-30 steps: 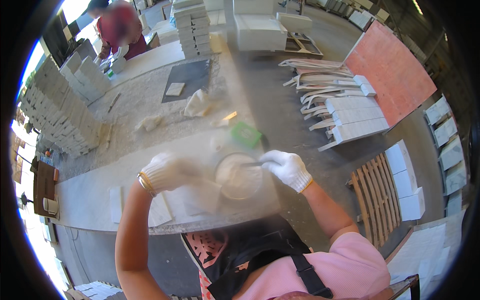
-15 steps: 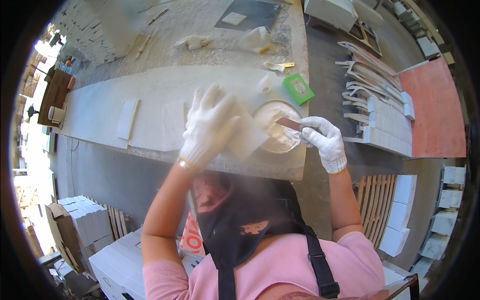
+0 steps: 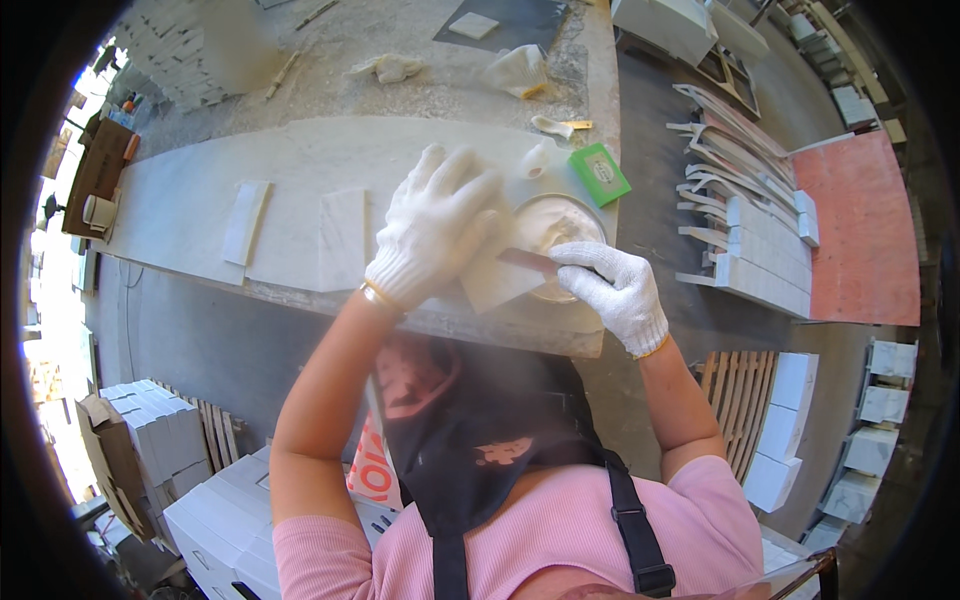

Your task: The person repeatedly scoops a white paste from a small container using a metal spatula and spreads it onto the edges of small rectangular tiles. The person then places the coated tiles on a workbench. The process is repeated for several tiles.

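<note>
My left hand (image 3: 440,225), in a white knit glove, grips a pale square tile (image 3: 492,286) above the table's near side. Its fingers cover the tile's far part. In my gloved right hand (image 3: 615,290) is a flat brownish scraper (image 3: 527,261), pinched between thumb and fingers. The scraper's blade overlaps the tile's right side; whether it touches cannot be made out. A round bowl of creamy white paste (image 3: 552,222) sits just behind the scraper, partly hidden by my right hand.
Two white tiles, one (image 3: 246,222) farther left and one (image 3: 343,240) nearer, lie on the pale slab table (image 3: 200,170). A green box (image 3: 599,175), a small white bottle (image 3: 535,160) and a spare glove (image 3: 518,72) lie beyond the bowl. Stacked white blocks (image 3: 765,255) stand right.
My right hand has moved left and slightly down, bringing the scraper from over the paste bowl to the tile. My left hand has shifted slightly right, still gripping the tile.
</note>
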Demonstrator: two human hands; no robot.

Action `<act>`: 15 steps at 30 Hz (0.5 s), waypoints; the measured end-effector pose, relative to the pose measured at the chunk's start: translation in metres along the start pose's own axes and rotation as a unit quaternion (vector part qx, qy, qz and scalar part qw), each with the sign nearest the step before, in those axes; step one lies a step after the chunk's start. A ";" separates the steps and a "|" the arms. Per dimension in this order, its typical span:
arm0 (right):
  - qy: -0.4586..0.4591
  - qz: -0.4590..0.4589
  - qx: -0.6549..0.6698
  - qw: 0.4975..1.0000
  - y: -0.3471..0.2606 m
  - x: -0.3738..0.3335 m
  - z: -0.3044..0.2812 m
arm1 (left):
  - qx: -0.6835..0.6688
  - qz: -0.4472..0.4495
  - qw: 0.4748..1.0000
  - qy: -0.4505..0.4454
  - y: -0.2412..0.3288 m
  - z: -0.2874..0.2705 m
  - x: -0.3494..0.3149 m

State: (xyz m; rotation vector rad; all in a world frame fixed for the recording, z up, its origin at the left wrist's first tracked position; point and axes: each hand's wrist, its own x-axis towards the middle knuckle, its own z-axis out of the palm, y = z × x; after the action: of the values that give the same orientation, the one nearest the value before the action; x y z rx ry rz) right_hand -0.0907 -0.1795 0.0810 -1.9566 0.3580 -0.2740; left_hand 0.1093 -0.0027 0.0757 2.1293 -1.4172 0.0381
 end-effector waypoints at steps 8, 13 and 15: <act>0.020 -0.050 -0.095 0.994 -0.008 -0.011 0.002 | -0.002 -0.004 1.000 0.005 0.002 -0.001 0.001; 0.043 -0.082 -0.096 0.991 -0.007 -0.011 0.009 | -0.001 -0.002 1.000 0.007 0.004 -0.001 0.000; 0.040 -0.062 -0.089 0.993 -0.010 -0.013 0.013 | -0.004 0.001 1.000 0.009 0.004 -0.001 0.001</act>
State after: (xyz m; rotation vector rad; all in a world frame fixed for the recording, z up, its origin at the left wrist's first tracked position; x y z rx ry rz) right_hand -0.0966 -0.1597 0.0840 -2.1513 0.3222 -0.4127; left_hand 0.1067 -0.0040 0.0780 2.1168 -1.4064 0.0523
